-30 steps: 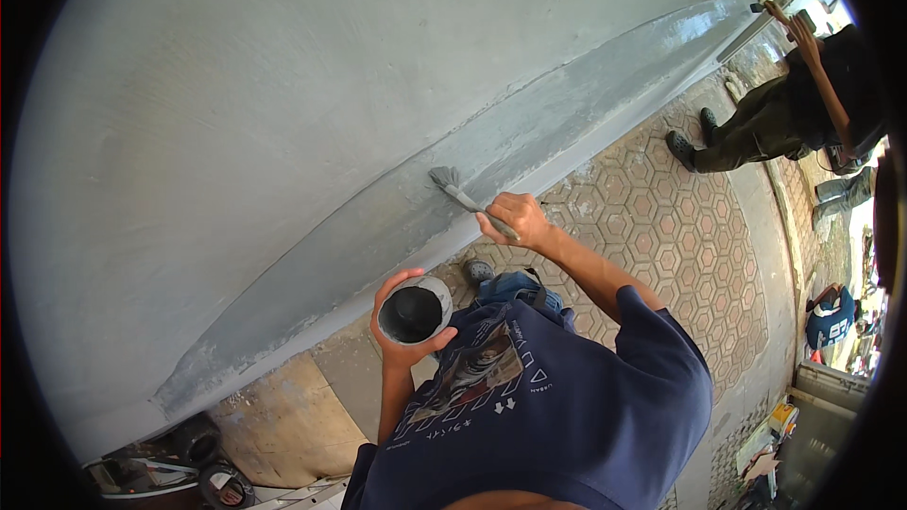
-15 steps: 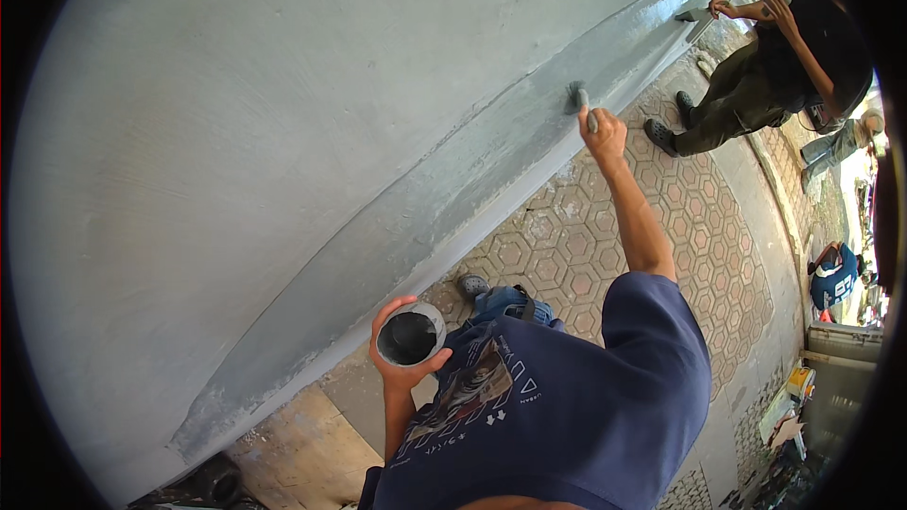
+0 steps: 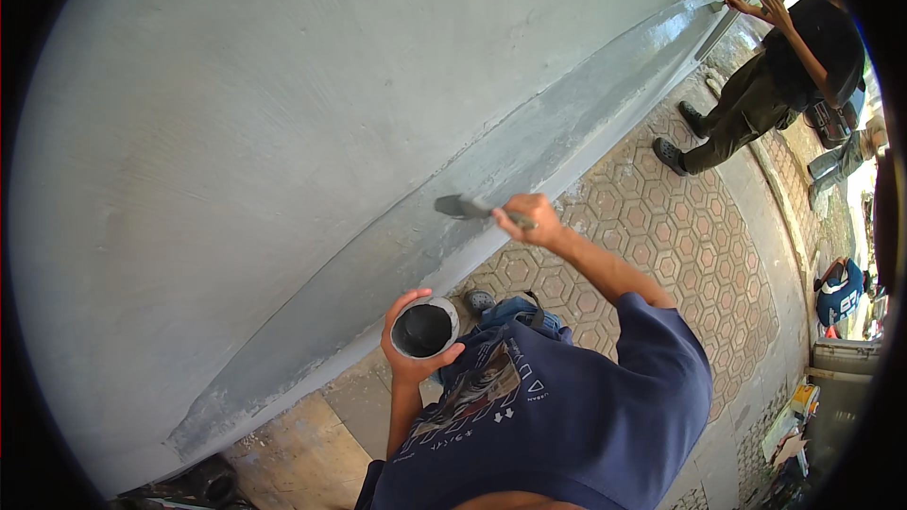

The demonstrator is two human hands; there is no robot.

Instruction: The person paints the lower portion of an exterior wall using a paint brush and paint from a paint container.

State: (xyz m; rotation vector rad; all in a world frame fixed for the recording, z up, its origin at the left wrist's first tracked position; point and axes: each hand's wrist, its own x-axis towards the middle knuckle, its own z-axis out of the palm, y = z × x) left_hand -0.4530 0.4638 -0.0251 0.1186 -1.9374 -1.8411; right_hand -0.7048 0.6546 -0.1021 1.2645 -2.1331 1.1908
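Observation:
My right hand (image 3: 531, 219) is closed round the handle of a paintbrush (image 3: 459, 208). The brush's dark grey bristles point left over the darker grey painted band (image 3: 529, 146) along the bottom of the wall; whether they touch it I cannot tell. My left hand (image 3: 406, 370) cups a small round pot (image 3: 453, 323) from below, fingers on one side and thumb on the other. Dark grey paint (image 3: 422, 329) shows inside. The pot is held near the wall's foot, left of and nearer than the brush.
The pale grey wall (image 3: 236, 85) fills the upper left. Hexagonal paving (image 3: 652, 255) runs along its foot, with a tan board (image 3: 312, 444) at lower left. At upper right a co-worker in dark clothes (image 3: 746, 113) holds a tool to the wall's far end. A blue bag-like item (image 3: 839, 300) lies at the right.
My right hand has brought the paintbrush back along the band, toward the left and nearer to me. The left hand with the pot has barely shifted. The co-worker's hand has moved slightly up and right.

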